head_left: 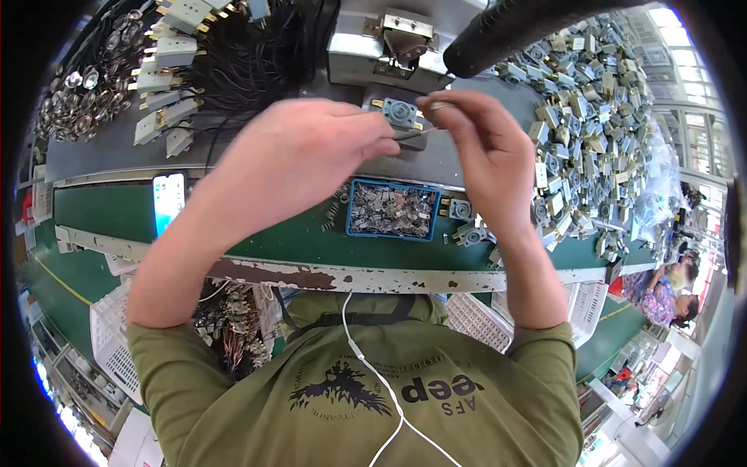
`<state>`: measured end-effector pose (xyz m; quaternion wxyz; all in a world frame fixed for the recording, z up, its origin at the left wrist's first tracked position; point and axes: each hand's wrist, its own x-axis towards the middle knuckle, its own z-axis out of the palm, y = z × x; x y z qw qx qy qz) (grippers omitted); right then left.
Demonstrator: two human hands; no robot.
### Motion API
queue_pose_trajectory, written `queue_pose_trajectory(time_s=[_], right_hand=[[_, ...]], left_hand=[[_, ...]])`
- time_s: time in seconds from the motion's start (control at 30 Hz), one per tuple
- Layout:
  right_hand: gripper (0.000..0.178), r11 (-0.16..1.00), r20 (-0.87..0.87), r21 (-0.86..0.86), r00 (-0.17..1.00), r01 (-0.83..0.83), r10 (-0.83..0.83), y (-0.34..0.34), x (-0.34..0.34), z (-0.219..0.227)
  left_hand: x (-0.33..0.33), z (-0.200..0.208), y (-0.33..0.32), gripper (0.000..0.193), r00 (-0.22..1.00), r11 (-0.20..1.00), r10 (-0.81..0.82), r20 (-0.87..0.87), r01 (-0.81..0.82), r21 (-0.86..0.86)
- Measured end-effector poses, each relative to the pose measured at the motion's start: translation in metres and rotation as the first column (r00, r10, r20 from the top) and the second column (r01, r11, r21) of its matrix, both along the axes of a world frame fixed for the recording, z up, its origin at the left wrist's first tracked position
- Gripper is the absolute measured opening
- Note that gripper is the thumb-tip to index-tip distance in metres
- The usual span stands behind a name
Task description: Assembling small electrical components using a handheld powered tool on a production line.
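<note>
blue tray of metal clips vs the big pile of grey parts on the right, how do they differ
The blue tray keeps its small silvery clips inside low walls; the pile of grey parts lies loose on the bench. The clips are thin and tiny; the grey parts are chunkier blocks with round centres and brass tabs. The tray sits below the hands, the pile spreads beyond the right hand. Both rest on the same bench.
</note>
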<state>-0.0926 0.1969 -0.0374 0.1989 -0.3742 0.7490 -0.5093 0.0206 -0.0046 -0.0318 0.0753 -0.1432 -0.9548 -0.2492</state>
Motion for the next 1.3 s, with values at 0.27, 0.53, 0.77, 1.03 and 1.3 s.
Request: queue_pose_trajectory(time_s=[0.27, 0.53, 0.77, 1.03, 1.3], right_hand=[[0.024, 0.974, 0.488, -0.187, 0.849, -0.126, 0.204, 0.013, -0.013, -0.017], [0.028, 0.938, 0.383, 0.164, 0.896, -0.306, 0.226, 0.008, -0.015, -0.004], [0.042, 0.998, 0.041, -0.041, 0.998, 0.041, -0.039, 0.027, 0.034, -0.022], [0.034, 0.938, 0.295, 0.205, 0.931, -0.282, 0.215, 0.020, 0.003, -0.011], [0.028, 0.993, 0.370, 0.025, 0.922, 0.111, -0.113, 0.055, 0.029, -0.058]], left_hand=[[-0.007, -0.012, -0.019, 0.008, 0.991, 0.995, -0.095, -0.089, 0.097, 0.026], [0.002, -0.021, -0.012, 0.017, 0.987, 0.973, -0.142, -0.079, 0.124, -0.196], [0.004, -0.023, 0.002, 0.024, 0.979, 0.995, -0.015, -0.201, -0.006, -0.104], [0.000, -0.030, 0.000, 0.029, 0.974, 0.969, -0.101, -0.204, 0.050, -0.241], [0.009, -0.017, 0.004, 0.022, 0.978, 0.969, -0.206, 0.044, 0.210, -0.133]])
